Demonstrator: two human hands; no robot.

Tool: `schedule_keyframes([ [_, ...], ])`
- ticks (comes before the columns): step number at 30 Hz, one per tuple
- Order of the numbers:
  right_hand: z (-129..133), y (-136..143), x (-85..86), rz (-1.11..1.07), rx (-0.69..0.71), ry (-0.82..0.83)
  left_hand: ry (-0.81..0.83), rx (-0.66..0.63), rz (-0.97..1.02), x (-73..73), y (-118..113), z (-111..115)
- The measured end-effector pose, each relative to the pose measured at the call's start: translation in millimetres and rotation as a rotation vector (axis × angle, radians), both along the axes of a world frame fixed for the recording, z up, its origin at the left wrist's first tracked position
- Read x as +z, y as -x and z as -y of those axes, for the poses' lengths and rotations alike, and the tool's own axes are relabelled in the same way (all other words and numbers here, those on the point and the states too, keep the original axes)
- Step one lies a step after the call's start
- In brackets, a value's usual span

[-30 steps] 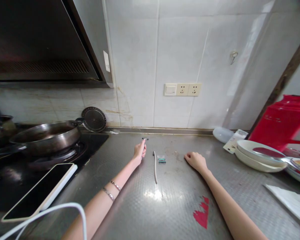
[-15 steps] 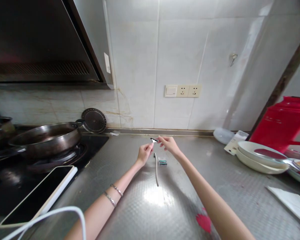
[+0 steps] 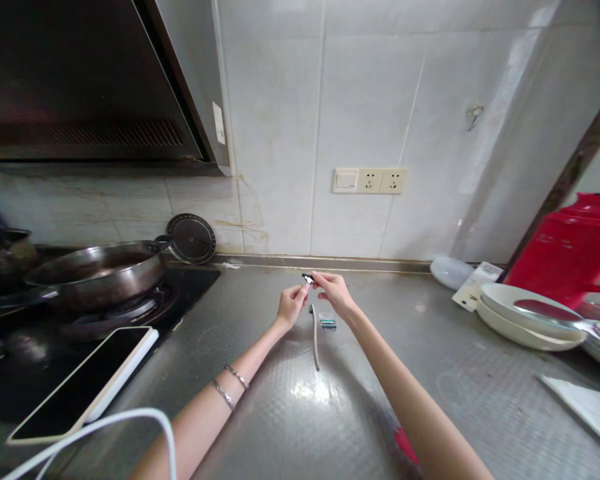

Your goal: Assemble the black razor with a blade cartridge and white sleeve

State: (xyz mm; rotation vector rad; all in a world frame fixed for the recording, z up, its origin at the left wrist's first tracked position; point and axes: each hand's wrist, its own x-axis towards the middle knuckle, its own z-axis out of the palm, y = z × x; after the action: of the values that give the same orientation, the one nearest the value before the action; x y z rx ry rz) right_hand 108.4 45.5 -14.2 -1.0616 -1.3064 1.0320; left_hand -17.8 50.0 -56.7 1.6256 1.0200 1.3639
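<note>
My left hand (image 3: 291, 305) pinches the white underside of a small black-and-white piece, which looks like a razor head (image 3: 308, 279), above the counter. My right hand (image 3: 332, 292) closes thumb and fingers on the black right end of the same piece. Below the hands lies a thin grey curved stick with a dark end, like a razor handle (image 3: 315, 343). Just right of it sits a small clear case of blade cartridges (image 3: 329, 324), with teal and dark stripes.
A phone (image 3: 83, 383) with a white cable (image 3: 130, 415) lies at the stove's edge, left. A pan (image 3: 100, 270) stands on the stove. Stacked white plates (image 3: 525, 330), a card (image 3: 477, 285) and a red thermos (image 3: 563, 250) are on the right. A white sheet (image 3: 587, 407) lies nearer.
My right hand has come in slightly to the left, and its fingers now close on the black part. The left hand keeps its pinch. The view has shifted a little.
</note>
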Motion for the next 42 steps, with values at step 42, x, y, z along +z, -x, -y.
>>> schedule_keyframes([
  [42, -35, -12, -58.9, 0.888, -0.179, -0.133, -0.05, -0.061, 0.183, 19.5, 8, 0],
])
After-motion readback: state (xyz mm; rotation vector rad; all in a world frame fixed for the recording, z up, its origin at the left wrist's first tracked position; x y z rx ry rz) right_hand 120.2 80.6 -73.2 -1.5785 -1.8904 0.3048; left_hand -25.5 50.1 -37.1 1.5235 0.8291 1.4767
